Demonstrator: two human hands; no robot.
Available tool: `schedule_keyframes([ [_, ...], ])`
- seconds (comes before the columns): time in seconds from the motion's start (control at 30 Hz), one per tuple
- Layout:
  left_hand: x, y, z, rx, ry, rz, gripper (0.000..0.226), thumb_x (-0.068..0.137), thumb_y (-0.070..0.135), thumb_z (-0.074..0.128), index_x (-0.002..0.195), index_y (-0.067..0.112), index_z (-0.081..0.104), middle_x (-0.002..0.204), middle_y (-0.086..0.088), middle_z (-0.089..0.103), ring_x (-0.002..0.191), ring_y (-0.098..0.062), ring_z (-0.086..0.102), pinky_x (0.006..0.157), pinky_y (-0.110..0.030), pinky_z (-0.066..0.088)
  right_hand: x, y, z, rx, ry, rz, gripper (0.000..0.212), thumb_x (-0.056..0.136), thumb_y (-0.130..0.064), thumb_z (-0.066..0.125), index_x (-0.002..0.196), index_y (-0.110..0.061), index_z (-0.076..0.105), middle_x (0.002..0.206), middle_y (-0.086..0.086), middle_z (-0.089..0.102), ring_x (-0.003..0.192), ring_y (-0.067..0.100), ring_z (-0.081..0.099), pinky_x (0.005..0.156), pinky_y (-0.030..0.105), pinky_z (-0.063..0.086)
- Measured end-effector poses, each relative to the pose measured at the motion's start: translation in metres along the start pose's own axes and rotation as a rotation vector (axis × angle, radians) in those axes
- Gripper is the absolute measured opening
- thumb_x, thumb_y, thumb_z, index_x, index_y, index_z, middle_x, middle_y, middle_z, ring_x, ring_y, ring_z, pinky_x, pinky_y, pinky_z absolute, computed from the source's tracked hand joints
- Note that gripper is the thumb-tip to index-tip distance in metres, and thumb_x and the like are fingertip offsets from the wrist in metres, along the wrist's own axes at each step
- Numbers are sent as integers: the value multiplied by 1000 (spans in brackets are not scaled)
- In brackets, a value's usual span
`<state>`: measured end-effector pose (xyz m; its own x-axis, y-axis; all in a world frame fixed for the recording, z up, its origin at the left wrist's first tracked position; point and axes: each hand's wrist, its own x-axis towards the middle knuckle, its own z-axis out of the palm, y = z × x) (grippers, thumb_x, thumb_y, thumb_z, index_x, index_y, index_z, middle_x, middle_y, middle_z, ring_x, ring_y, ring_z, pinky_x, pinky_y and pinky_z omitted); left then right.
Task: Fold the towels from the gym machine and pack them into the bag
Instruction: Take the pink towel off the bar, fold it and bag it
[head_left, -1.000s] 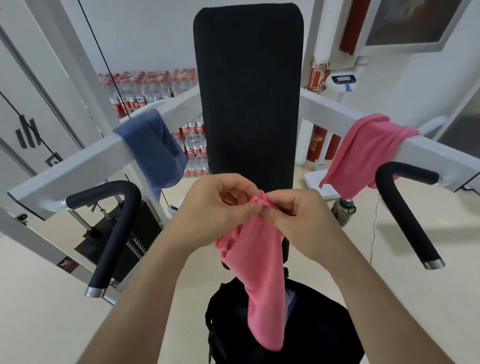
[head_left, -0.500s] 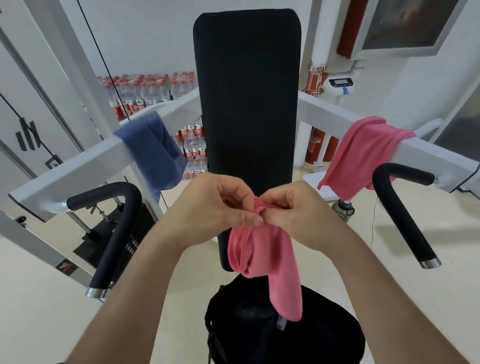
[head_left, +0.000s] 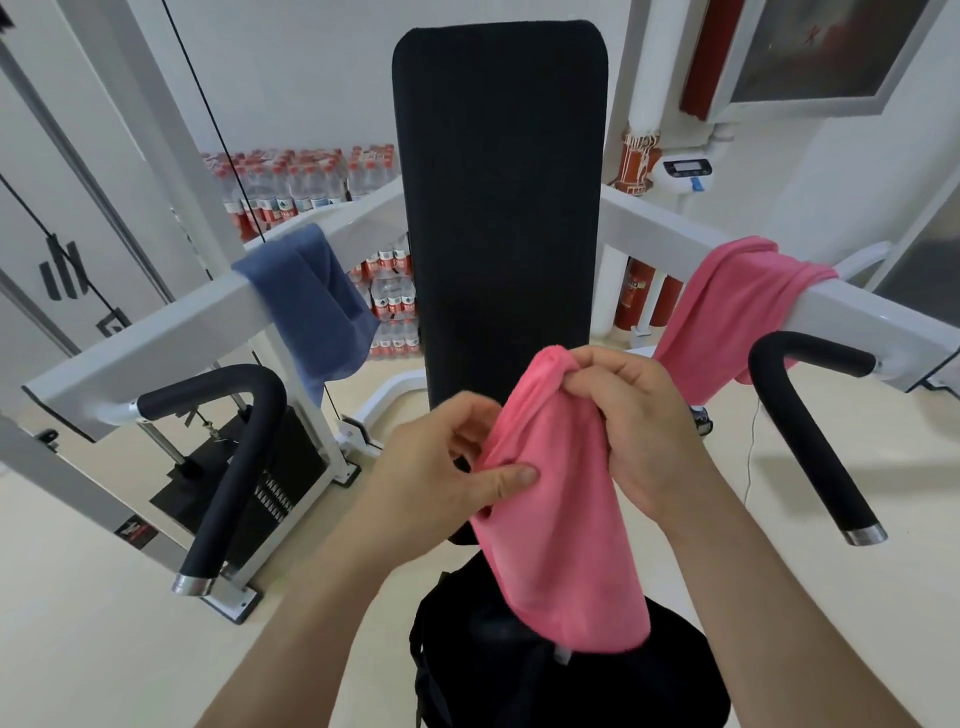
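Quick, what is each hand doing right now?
Left hand: closed, pinching the held pink towel at its side.
Right hand: closed, gripping the same towel's top.

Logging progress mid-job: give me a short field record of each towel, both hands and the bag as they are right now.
in hand: held pink towel, hanging down over the black bag
left hand: pinches the held towel's left edge
right hand: grips its bunched top
on machine, left: blue towel draped over the left white bar
on machine, right: draped pink towel over the right white bar
bag contents: cannot tell
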<state>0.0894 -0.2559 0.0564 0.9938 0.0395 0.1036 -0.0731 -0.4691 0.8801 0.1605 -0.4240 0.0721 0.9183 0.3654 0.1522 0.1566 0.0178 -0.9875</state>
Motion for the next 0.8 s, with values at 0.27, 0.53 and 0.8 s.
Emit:
schedule_keyframes([
  [0.27,4,-18,-23,38,9,-9,13,84,37,65,80,26,70,92,7,62,87,-8,60,77,-19,48,3,3,-1,-152,106,-162,25,93,-4,46,83,-14,67,70,-19,62,71,-6,55,68,8,43],
  [0.53,4,11,-42,560,-18,90,46,82,52,64,64,10,59,53,2,52,50,-12,48,50,-24,38,4,29,8,-400,170,-234,24,91,-1,42,88,-17,60,75,-9,61,72,-2,55,65,7,41],
  [0.8,2,1,-56,200,50,-45,12,86,27,69,88,21,59,77,-3,70,72,-18,65,74,-35,53,3,19,22,-290,163,-224,27,103,-24,42,77,-23,50,65,-9,45,60,-2,45,58,9,38],
])
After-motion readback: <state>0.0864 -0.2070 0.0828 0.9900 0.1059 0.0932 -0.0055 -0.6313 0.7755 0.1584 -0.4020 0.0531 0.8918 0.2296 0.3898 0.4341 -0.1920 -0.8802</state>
